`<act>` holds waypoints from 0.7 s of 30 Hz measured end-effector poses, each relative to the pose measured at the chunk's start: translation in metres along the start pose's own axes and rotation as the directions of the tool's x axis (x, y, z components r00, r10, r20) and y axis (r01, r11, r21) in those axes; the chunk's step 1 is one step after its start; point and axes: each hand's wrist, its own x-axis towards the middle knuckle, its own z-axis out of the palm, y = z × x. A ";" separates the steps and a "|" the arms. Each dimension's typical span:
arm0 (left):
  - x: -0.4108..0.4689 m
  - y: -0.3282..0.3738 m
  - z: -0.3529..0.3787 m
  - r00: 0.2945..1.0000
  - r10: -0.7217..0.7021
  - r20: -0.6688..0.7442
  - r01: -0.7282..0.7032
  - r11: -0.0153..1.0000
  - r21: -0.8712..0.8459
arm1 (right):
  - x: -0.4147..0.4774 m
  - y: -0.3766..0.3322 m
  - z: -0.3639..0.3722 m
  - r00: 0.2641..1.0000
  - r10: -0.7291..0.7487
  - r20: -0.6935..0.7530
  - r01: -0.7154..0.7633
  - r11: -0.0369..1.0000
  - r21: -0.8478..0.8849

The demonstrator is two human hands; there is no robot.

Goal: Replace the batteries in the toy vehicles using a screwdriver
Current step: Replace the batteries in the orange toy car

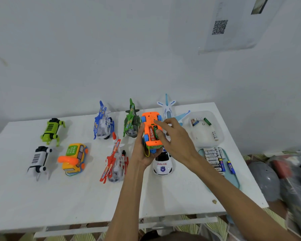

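White flat-topped desk [42,197], matte, against a pale wall. Left hand [142,153] has its grip wrapped round an orange plastic toy car [150,129], held belly-up above the desk, thumb on the left flank, fingers underneath. Car is boxy with rounded corners, blue wheels, a small speaker-hole patch on the underside, a yellow cord looping off the near end. Battery bay is uncovered: red cylindrical battery [151,133] lying in it, green battery [155,132] just beside it. Right hand [174,138] sits over the bay, grip narrow, fingertips on the green battery and the car's right edge; can't tell if it actually pinches the cell.

Under the hands, white glossy police car [162,164] on the desk. To the left, red-and-white helicopter [116,162], blue-and-white helicopter [103,121], green camo helicopter [131,122], all with clear plastic bodies. Far left, lime green robot dog [52,130], white robot dog [38,160], yellow phone-bus toy [75,158] with orange handset. White-and-pale-blue plane [169,110] at the back, touching the wall.

Right side: translucent rounded tub [205,134] holding a few loose batteries; nearer, pale blue tray [233,180] with a row of white and blue batteries [214,158] lying side by side. No screwdriver spotted
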 end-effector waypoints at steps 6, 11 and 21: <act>0.003 -0.005 -0.005 1.000 0.003 0.005 -0.003 1.000 0.029 | 0.000 -0.001 0.003 0.999 -0.018 -0.034 0.018 1.000 -0.004; 0.006 -0.013 -0.004 0.999 -0.032 -0.007 0.033 0.998 0.059 | 0.000 -0.006 0.004 0.988 0.081 -0.128 -0.052 0.975 0.216; 0.012 -0.019 0.010 0.991 -0.093 0.096 0.091 0.995 0.028 | -0.002 0.011 -0.035 0.851 0.492 -0.186 -0.196 0.625 0.756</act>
